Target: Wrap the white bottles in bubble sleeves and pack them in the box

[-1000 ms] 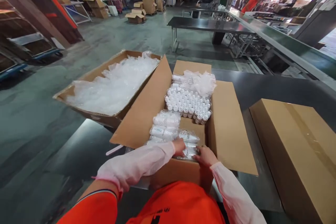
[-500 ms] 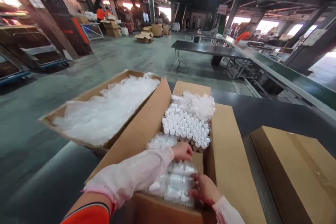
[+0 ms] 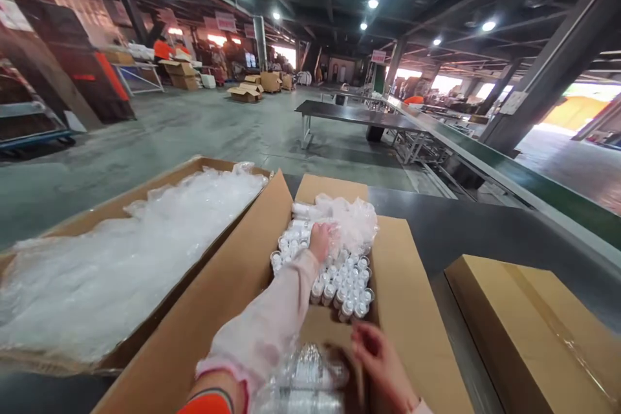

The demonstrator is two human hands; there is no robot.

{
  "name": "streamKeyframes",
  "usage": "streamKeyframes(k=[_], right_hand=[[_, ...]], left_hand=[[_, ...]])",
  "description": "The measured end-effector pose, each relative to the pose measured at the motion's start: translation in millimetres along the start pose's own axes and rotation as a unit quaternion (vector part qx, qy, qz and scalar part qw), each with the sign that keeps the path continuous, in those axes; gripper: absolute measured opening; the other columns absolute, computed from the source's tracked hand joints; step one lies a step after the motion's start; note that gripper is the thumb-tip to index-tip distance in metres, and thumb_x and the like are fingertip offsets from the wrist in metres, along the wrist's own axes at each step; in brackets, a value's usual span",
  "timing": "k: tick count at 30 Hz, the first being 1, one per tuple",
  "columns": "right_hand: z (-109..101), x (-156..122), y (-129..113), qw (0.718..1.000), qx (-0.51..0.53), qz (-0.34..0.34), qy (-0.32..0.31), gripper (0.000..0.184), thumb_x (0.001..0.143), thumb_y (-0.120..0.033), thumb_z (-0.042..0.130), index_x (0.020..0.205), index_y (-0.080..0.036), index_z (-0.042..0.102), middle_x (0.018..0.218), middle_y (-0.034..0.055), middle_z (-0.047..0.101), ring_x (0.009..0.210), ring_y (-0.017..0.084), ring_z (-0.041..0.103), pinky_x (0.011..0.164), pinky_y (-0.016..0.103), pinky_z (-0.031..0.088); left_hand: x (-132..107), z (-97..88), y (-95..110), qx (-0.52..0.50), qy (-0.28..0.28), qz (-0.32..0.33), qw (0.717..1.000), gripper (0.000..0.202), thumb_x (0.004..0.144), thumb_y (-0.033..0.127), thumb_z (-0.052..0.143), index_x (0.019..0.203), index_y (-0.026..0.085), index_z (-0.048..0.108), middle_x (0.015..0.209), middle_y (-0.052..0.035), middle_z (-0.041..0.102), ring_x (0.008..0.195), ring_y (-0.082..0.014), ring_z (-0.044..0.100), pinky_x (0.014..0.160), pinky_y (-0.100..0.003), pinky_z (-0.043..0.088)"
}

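Observation:
An open cardboard box (image 3: 417,310) in front of me holds several small white-capped bottles (image 3: 347,284) standing upright and a crumpled clear plastic bag (image 3: 356,220) at its far end. My left hand (image 3: 321,240), in a pale sleeve, reaches across the bottles and touches the plastic bag, fingers curled at it. My right hand (image 3: 381,362) rests low in the near part of the box, fingers spread, beside a plastic-wrapped pack of bottles (image 3: 310,375).
A second open box (image 3: 160,174) full of clear plastic bags sits to the left. A closed taped carton (image 3: 528,330) lies to the right on the dark table (image 3: 466,226). Beyond are a metal table (image 3: 354,113), a conveyor (image 3: 485,158), stacked cartons and people in orange.
My left hand has left the wrapped pack near me and reached forward to the plastic bag at the box's far end. The view has tilted upward. My right hand stays near the pack.

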State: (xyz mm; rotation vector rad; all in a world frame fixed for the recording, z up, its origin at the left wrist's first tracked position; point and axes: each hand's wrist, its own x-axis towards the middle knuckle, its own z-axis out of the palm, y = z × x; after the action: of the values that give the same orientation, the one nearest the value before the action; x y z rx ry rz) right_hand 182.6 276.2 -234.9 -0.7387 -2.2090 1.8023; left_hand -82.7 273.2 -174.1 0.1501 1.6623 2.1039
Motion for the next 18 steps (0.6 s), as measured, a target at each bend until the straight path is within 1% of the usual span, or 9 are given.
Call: streamKeyframes(k=[2,3,4,6,8,10,13,15,18], right_hand=[[0,16,-21,0.993,0.073,-0.007,0.096,0.065,0.065,-0.064,0.065,0.117,-0.025,0.054,0.106,0.009,0.062,0.096,0.026,0.06,0.09,0.044,0.047],[2,24,-29,0.987,0.123,0.008,0.105,0.069,0.064,-0.067,0.065,0.118,-0.026,0.052,0.112,0.0094,0.06,0.099,0.026,0.059,0.089,0.044,0.047],[4,29,-36,0.979,0.182,0.033,0.086,0.071,0.063,-0.071,0.063,0.117,-0.027,0.052,0.113,0.0094,0.059,0.098,0.025,0.059,0.087,0.044,0.048],[8,35,-44,0.958,0.275,0.086,-0.001,0.068,0.06,-0.076,0.06,0.106,-0.026,0.058,0.104,0.008,0.064,0.09,0.024,0.062,0.08,0.042,0.051],[11,31,-47,0.941,0.314,0.112,-0.064,0.057,0.058,-0.071,0.067,0.091,-0.024,0.063,0.086,0.0048,0.066,0.077,0.02,0.062,0.075,0.038,0.051],[12,20,-48,0.937,0.32,0.116,-0.079,0.048,0.059,-0.063,0.072,0.085,-0.023,0.064,0.076,0.0019,0.066,0.071,0.018,0.061,0.071,0.034,0.05],[14,0,-49,0.935,0.314,0.128,-0.105,0.051,0.061,-0.066,0.069,0.086,-0.022,0.066,0.076,0.002,0.066,0.071,0.018,0.06,0.066,0.033,0.05],[17,-11,-49,0.951,0.271,0.105,-0.104,0.05,0.06,-0.06,0.074,0.089,-0.02,0.067,0.078,0.0028,0.066,0.071,0.018,0.059,0.065,0.032,0.049],[20,-21,-45,0.982,0.177,0.057,-0.026,0.04,0.06,-0.05,0.078,0.074,-0.015,0.066,0.061,-0.0014,0.061,0.056,0.012,0.051,0.056,0.026,0.043]], left_hand=[[-32,-28.4,-3,-0.049,-0.014,-0.028,0.998,0.012,0.072,0.012,0.042,0.068,0.021,0.036,0.06,0.0051,0.044,0.058,-0.0103,0.052,0.059,-0.023,0.044],[-50,-42.7,-4,-0.067,-0.026,-0.04,0.997,0.013,0.068,0.012,0.044,0.067,0.021,0.035,0.059,0.0053,0.045,0.057,-0.0101,0.051,0.058,-0.023,0.044],[-67,-56.5,-7,-0.084,-0.038,-0.051,0.994,0.014,0.063,0.012,0.046,0.068,0.021,0.036,0.06,0.005,0.047,0.057,-0.0103,0.052,0.058,-0.023,0.044],[-101,-80.7,-14,-0.112,-0.071,-0.075,0.988,0.02,0.055,0.011,0.049,0.072,0.02,0.041,0.064,0.004,0.053,0.058,-0.0108,0.053,0.058,-0.023,0.044],[-128,-100.2,-22,-0.119,-0.095,-0.089,0.984,0.024,0.053,0.012,0.053,0.074,0.019,0.045,0.065,0.0044,0.056,0.057,-0.0103,0.052,0.056,-0.022,0.041],[-148,-115.5,-31,-0.077,-0.106,-0.072,0.989,0.02,0.056,0.016,0.056,0.075,0.019,0.049,0.066,0.0043,0.057,0.056,-0.0101,0.05,0.054,-0.021,0.039],[-167,-129.9,-43,0.061,-0.101,0.025,0.993,0.018,0.065,0.026,0.06,0.081,0.018,0.061,0.081,-0.0014,0.064,0.074,-0.0149,0.056,0.067,-0.025,0.042],[-173,-133.8,-50,0.14,-0.079,0.084,0.983,0.024,0.073,0.033,0.057,0.09,0.018,0.064,0.087,-0.0039,0.065,0.083,-0.0178,0.058,0.075,-0.028,0.043],[-178,-133.5,-58,0.198,-0.021,0.104,0.974,0.031,0.083,0.045,0.048,0.091,0.018,0.062,0.064,-0.0001,0.059,0.064,-0.016,0.055,0.062,-0.026,0.042]])
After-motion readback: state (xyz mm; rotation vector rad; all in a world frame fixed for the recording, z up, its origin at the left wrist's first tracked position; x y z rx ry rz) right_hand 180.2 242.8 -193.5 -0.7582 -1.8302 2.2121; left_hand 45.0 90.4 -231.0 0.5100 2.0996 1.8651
